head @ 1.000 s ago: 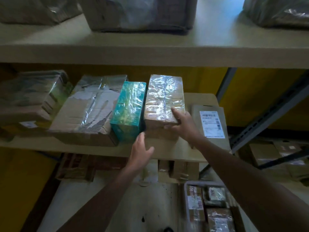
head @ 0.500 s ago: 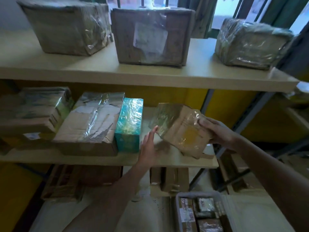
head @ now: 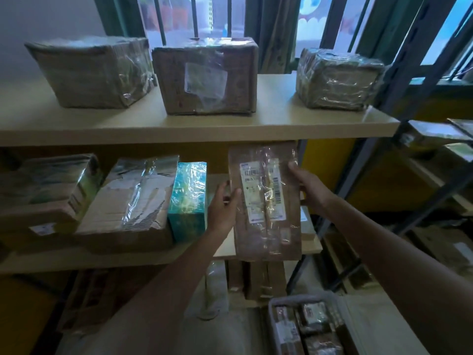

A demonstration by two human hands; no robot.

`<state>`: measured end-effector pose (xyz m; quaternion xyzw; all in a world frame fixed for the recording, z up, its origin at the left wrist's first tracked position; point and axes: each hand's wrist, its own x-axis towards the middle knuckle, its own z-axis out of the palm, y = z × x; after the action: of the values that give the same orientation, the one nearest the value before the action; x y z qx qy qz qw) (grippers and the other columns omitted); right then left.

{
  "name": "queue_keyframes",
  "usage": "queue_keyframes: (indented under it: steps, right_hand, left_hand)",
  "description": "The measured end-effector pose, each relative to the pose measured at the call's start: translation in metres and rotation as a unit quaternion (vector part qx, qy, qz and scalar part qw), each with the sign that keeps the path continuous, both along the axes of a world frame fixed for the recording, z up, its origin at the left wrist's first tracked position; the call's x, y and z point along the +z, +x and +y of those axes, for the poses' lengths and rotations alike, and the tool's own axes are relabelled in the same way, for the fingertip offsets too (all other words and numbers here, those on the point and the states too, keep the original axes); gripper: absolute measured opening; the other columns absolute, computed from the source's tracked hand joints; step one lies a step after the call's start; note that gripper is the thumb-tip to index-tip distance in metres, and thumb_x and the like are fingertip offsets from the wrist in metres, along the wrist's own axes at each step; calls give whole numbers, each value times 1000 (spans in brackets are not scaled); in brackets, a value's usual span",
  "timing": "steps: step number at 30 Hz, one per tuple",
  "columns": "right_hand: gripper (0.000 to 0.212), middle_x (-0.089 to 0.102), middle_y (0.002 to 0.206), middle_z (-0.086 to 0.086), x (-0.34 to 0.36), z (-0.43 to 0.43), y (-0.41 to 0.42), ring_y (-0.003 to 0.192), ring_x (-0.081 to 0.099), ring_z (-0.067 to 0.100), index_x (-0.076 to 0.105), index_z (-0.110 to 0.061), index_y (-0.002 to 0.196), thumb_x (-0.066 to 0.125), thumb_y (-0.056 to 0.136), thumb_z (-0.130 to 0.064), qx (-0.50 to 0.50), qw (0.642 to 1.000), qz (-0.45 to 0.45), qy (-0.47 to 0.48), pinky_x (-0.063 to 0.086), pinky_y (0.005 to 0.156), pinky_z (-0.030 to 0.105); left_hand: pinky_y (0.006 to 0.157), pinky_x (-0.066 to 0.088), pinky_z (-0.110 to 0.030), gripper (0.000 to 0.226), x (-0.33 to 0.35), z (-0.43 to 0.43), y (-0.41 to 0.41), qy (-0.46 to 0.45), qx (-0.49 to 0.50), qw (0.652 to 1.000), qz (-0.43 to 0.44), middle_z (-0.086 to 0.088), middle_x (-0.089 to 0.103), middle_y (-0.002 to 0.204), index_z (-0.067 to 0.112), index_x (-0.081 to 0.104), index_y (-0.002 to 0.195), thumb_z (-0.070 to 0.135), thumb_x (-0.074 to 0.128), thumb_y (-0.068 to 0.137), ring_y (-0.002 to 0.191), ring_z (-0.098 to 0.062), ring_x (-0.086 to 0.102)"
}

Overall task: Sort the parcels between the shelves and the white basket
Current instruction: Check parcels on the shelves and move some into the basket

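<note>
The shelves [head: 194, 129] fill my view, three wrapped cartons along the top board at twelve o'clock and flatter parcels on the middle board at nine. Down at five o'clock sits the white basket [head: 275, 307], already holding a few small wrapped parcels. In front of the middle board I hold the flat brown parcel [head: 266, 201] upright, label facing me, clear of the shelf — my left hand [head: 222, 208] presses its left edge, my right hand [head: 311, 187] grips its right edge, so both hands are clamped on it from opposite sides, held apart by its width. Just left of my left hand stands the teal box [head: 188, 198], close enough to knock. To do this step well, I'd read the label [head: 262, 192] before committing — the film glares, so a slight tilt should help — and keep both edges squeezed evenly, since the plastic wrap looks slippery.
</note>
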<state>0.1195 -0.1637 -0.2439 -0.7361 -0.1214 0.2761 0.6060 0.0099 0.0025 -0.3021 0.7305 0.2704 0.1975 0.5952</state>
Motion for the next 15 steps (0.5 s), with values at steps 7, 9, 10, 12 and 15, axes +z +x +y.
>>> queue_keyframes:
  steps: [7, 9, 10, 12, 15]
  right_hand:
    - [17, 64, 104, -3, -14, 7, -7, 93, 63, 11, 63, -32, 101, 60, 87, -40, 32, 998, -41, -23, 52, 58, 22]
    - [30, 65, 104, -2, -19, 10, -7, 95, 62, 14, 62, -26, 111, 61, 86, -42, 7, 999, -25, -30, 53, 60, 28]
    - [31, 65, 104, -1, -21, 10, -8, 95, 63, 16, 62, -25, 111, 61, 86, -43, -5, 999, -20, -29, 53, 62, 30]
    - [23, 67, 99, 0, -27, 10, -8, 93, 64, 18, 65, -23, 102, 62, 86, -40, -20, 999, -21, -13, 53, 65, 30]
    - [16, 68, 98, 2, -32, 10, -10, 91, 65, 19, 66, -28, 93, 63, 85, -41, -27, 1000, -13, -6, 55, 60, 32]
  left_hand:
    - [57, 39, -17, 40, 5, 13, -10, 5, 7, 1000, 9, -3, 58, 117, 25, 46, 132, 36, 47, 93, 91, -13, 54]
    - [60, 41, -18, 38, 5, 14, -12, -2, 3, 1000, 1, -1, 57, 115, 24, 48, 129, 34, 48, 93, 92, -14, 55]
    - [63, 43, -20, 37, 5, 15, -14, -6, -3, 1000, -2, 0, 56, 115, 23, 49, 128, 33, 50, 92, 94, -16, 56]
    - [69, 50, -26, 33, 2, 15, -17, -31, -17, 999, -5, 1, 57, 117, 21, 52, 122, 29, 54, 90, 99, -20, 59]
    - [80, 54, -40, 30, -2, 16, -21, -76, -38, 996, 6, -5, 60, 119, 22, 53, 113, 26, 62, 85, 103, -24, 60]
